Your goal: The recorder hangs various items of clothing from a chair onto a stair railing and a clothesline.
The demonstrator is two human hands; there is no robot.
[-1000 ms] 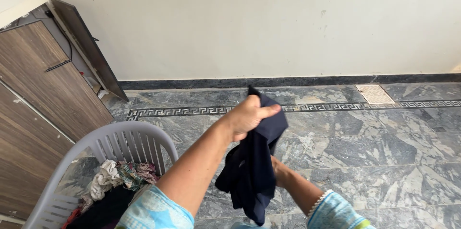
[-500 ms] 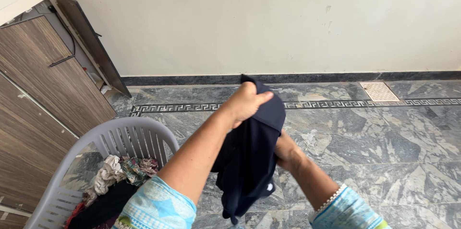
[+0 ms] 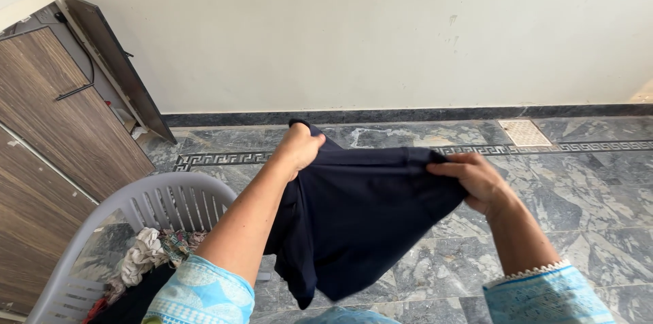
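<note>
Two hands hold one dark navy garment (image 3: 360, 222) spread in the air above the marble floor (image 3: 578, 201). The left hand (image 3: 299, 147) is closed in a fist around one upper corner of the cloth, a small tuft sticking up past the knuckles. The right hand (image 3: 476, 178) pinches the opposite upper corner, its fingers (image 3: 452, 166) curled narrow over the top edge with the thumb hidden behind the fabric. Between the two grips the top edge runs nearly level, left to right, slightly higher at the left hand; that is the garment's long axis as it hangs. The rest of the cloth drops from this edge, the lower part falling to a point at the bottom left, near the light blue patterned sleeve (image 3: 197, 297).

Just left of the left arm stands a grey plastic laundry basket (image 3: 170, 198) with slatted sides, holding mixed clothes (image 3: 146, 256). A wood-grain cabinet (image 3: 47, 140) stands further left, against the pale wall (image 3: 340, 31).
</note>
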